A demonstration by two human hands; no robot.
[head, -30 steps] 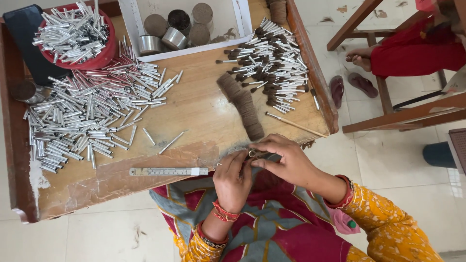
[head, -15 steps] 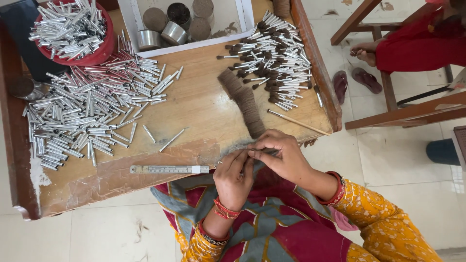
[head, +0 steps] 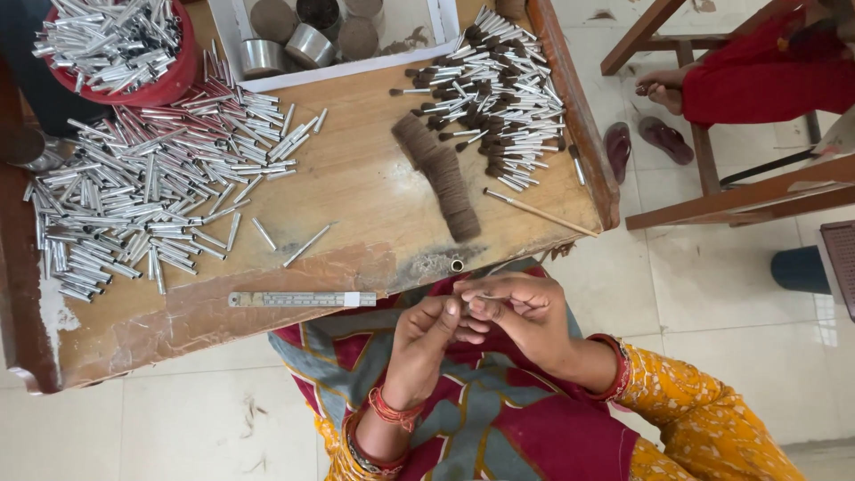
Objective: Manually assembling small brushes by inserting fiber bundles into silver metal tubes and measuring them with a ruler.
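My left hand [head: 427,343] and my right hand [head: 517,312] meet over my lap, just off the wooden table's [head: 374,178] near edge. Their fingertips pinch a small thin silver tube [head: 472,298] between them, mostly hidden by the fingers. A strip of brown bristle hair [head: 441,174] lies on the table beyond my hands. To its right lies a heap of finished brush heads [head: 499,80] with dark tufts. A big spread of empty silver tubes [head: 151,191] covers the table's left half.
A red bowl [head: 169,85] full of tubes stands at the far left corner. A white tray [head: 347,62] holds several round tins. A metal ruler [head: 303,299] and a thin stick [head: 539,212] lie near the edge. Another person's feet and sandals [head: 659,134] are at the right by wooden chairs.
Both hands have drawn back from the table's edge toward my lap, still joined at the fingertips. The camera view has shifted slightly.
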